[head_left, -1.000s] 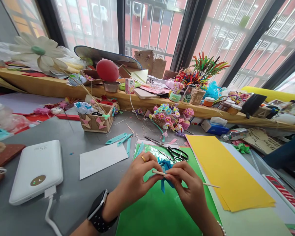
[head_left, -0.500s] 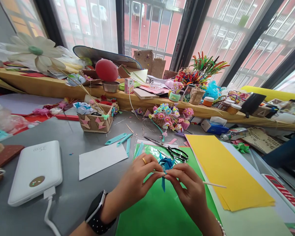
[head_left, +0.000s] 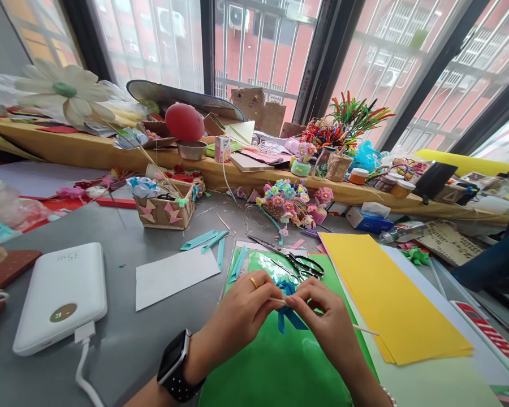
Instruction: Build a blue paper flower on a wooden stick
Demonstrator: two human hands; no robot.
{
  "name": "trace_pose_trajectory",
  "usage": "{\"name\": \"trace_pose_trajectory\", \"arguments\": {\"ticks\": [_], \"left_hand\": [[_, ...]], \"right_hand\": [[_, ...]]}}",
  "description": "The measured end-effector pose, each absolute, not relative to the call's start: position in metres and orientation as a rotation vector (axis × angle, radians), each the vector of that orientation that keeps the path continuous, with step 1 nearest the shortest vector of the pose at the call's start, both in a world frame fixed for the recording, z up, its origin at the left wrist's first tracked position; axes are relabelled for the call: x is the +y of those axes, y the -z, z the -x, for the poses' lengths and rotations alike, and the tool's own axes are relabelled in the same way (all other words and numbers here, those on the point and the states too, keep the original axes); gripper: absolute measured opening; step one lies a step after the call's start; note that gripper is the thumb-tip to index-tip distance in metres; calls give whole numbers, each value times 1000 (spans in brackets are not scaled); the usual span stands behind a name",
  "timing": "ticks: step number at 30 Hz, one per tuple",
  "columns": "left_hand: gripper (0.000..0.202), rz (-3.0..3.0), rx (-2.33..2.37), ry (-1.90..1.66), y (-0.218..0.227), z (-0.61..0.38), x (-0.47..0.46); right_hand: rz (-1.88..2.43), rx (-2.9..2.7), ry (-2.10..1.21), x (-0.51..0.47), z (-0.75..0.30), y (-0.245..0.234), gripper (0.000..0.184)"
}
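My left hand [head_left: 248,308] pinches a thin pale stick [head_left: 276,300] between thumb and fingers. Close beside it, my right hand [head_left: 322,311] is closed on a folded blue paper strip piece [head_left: 294,321] around the stick. The stick's far end shows past the right hand's outer side. Both sets of fingertips nearly meet, partly hiding the blue paper. Beneath the hands lies a green sheet [head_left: 275,373]. Black-handled scissors [head_left: 307,265] rest on it just beyond the fingers. A light blue folded strip [head_left: 238,264] lies near the left hand.
A white card [head_left: 173,280] and a white power bank [head_left: 61,299] with a cable lie to the left. Yellow paper [head_left: 394,297] is at the right. Behind stand a cardboard basket [head_left: 165,213] and a bunch of small flowers [head_left: 286,203], before a cluttered ledge.
The blue paper has turned, and a wider strip now hangs below the fingers. The left hand has shifted slightly right and down. Less of the stick shows beyond the right hand.
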State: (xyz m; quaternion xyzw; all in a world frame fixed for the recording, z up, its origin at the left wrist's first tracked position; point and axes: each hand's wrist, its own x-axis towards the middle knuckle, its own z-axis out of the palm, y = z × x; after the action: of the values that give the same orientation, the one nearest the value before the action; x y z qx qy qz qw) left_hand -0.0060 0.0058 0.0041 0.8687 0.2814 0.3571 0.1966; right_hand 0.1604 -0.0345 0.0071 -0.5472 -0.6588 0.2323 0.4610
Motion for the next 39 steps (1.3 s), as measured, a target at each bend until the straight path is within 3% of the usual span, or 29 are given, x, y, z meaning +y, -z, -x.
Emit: {"name": "trace_pose_trajectory", "arguments": {"ticks": [7,16,20,25,30,32,39], "left_hand": [[15,-2464,804,-965,-4,7,7],[9,-2290,941,-1057,-1,5,7],[38,-2086,1061,-1098,3,4,7],[55,-1831,1044,-897,3,1,6],[92,-1367,982,-805,11,-3,7],[96,-1143,824,-725,16,-5,7],[81,-1012,700,-888,22,-12,6]], "right_hand": [[1365,-1641,-634,-33,-162,-9,24],[1319,-1672,-476,-34,-158,-6,24],[1290,-1650,-431,-34,-157,-5,22],[1279,-1628,-371,-35,-159,-5,18],[1254,-1562,-334,-38,-160,-7,16],[1230,-1547,-347,-39,-160,-8,16],[1194,-1534,-385,-39,-157,-10,16]]}}
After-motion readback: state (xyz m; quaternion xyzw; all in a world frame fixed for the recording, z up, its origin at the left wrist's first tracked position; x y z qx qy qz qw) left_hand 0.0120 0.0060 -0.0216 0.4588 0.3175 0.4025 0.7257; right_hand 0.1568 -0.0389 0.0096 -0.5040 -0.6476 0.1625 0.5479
